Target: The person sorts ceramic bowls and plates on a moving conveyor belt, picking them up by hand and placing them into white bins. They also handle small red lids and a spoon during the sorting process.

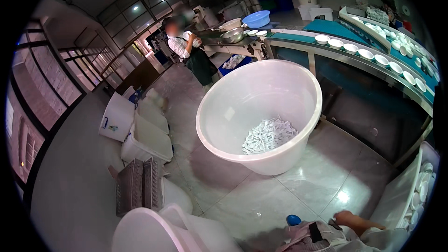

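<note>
My right hand point(347, 218) is low at the right, in front of my grey clothing point(322, 238). Its fingers are blurred and partly hidden, so whether it holds anything does not show. My left hand is out of sight. To the right of the hand is a white bin point(396, 200) with stacked white dishes point(418, 196) in it. Ahead stands a large, pale round tub point(224, 133), apart from the hand. A heap of small, elongated white pieces point(269, 135) lies on its bottom. A rounded blue object point(293, 220) shows beside my clothing.
A conveyor point(298, 42) carries a row of white bowls point(351, 48) at the right. A co-worker point(191, 53) in a dark apron holds white ware by a bench. White bins point(147, 135), grey crates point(135, 186) and pale tubs point(149, 231) line the left.
</note>
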`<move>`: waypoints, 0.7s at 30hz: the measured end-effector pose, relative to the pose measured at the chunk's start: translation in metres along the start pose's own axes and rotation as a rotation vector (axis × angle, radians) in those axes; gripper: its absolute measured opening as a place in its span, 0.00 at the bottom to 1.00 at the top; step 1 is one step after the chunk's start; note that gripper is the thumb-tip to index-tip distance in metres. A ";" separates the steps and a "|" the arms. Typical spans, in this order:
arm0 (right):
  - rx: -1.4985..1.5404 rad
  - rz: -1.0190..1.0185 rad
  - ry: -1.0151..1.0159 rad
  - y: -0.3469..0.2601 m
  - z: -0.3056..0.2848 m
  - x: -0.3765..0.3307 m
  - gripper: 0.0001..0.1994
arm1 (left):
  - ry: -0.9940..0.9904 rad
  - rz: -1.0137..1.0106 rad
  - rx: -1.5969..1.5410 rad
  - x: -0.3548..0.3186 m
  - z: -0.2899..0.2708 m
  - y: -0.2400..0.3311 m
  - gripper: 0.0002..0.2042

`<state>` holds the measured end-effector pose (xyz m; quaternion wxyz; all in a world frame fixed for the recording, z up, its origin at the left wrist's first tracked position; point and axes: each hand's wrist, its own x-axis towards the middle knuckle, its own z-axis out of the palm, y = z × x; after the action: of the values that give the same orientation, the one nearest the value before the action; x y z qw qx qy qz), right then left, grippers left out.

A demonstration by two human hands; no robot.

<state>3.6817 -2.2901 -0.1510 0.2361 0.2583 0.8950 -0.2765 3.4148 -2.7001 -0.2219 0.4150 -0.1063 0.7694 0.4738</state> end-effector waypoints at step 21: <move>0.177 -0.139 0.508 -0.403 -0.314 0.374 0.19 | -0.195 0.064 0.032 0.304 -0.205 0.393 0.14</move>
<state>3.0724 -2.2599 0.0191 -0.0389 0.2771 0.9135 -0.2953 2.8936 -2.5906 -0.1523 0.4743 -0.0282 0.7359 0.4824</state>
